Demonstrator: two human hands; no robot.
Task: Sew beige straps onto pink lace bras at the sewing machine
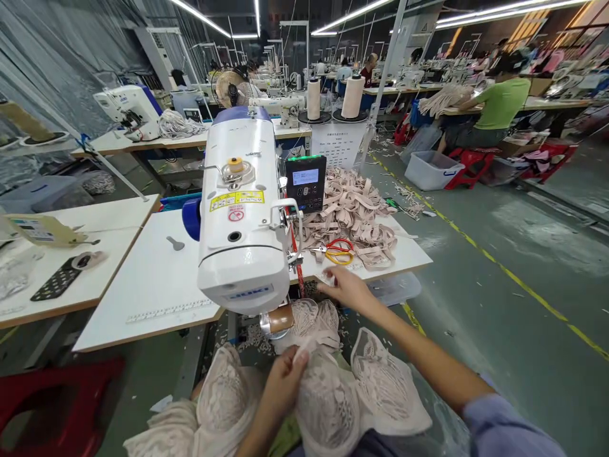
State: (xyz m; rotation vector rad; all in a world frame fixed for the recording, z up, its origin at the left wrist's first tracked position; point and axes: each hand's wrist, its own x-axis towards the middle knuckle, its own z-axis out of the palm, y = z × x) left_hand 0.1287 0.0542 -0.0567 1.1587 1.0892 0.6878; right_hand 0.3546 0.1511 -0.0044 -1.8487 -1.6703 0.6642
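Observation:
My left hand (pixel 284 383) is closed on a beige lace bra piece (pixel 328 400) lying in my lap, pinching its upper edge. My right hand (pixel 346 287) reaches forward to the table's front edge, fingers spread and flat, just below the red and yellow scissors (pixel 335 250). It touches a small pale piece I cannot make out. More lace bra cups (pixel 226 397) are heaped across my lap. The white sewing machine (pixel 242 209) stands directly ahead on the white table (pixel 152 285).
A pile of beige straps (pixel 354 209) lies right of the machine beside a black control panel (pixel 306 183). Two thread cones (pixel 353 96) stand behind. A red stool (pixel 52 400) is at lower left. Other workers sit at tables far right; a grey bin (pixel 431 170) sits on the floor.

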